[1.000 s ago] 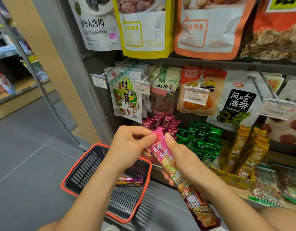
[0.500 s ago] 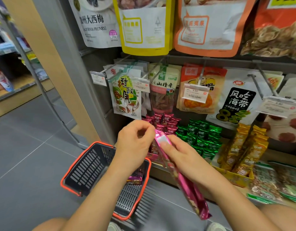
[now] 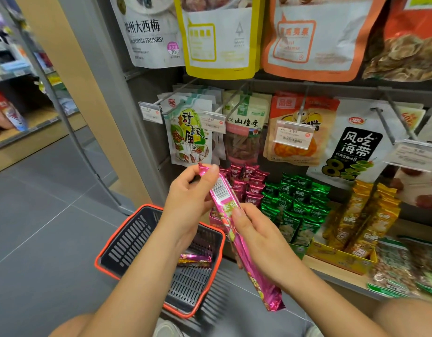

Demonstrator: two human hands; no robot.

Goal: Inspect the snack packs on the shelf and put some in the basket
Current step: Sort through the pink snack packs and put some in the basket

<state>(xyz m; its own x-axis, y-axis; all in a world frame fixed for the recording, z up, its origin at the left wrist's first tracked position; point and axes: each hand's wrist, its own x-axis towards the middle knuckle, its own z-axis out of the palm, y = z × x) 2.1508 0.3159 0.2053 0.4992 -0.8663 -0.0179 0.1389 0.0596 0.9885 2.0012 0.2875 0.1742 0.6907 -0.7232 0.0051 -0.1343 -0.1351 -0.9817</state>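
A long pink snack pack is held slanted in front of the shelf, its back with a barcode facing me. My left hand pinches its top end. My right hand grips its middle from the right. Below hangs a grey basket with an orange rim, and one pink snack pack lies inside it. More pink packs stand in a box on the shelf just behind my hands.
Green packs and yellow packs stand in boxes to the right of the pink ones. Hanging snack bags with price tags fill the pegs above. A grey shelf post rises at the left, with grey floor beyond.
I have turned the pink pack over between my hands, from its printed front through its edge to its barcode back. My view has shifted slightly.
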